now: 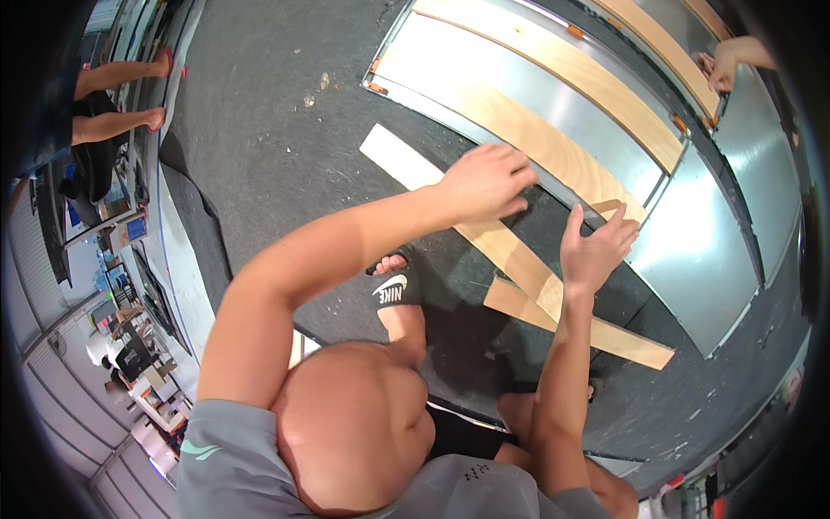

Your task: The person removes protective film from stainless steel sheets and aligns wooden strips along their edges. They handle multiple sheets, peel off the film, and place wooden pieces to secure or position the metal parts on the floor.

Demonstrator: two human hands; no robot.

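Note:
My left hand (488, 183) hovers over a loose wooden strip (510, 255) on the floor, near the edge of a metal panel (605, 149). Its fingers are loosely bent and somewhat apart, and nothing shows in them. At the panel's near edge is my right hand (598, 249), thumb and fingers spread. Its fingertips reach the end of a plywood strip (571, 160) lying along the panel; whether they press on it is hard to tell. A second loose strip (631, 343) crosses under the first one, closer to me.
Another plywood strip (571, 73) runs along the panel, with orange clips (679, 124) at the frame. At upper right, another person's hand (724, 65) touches a neighbouring panel. Dark matting (268, 112) covers the floor. Another person's legs (117, 78) show at upper left.

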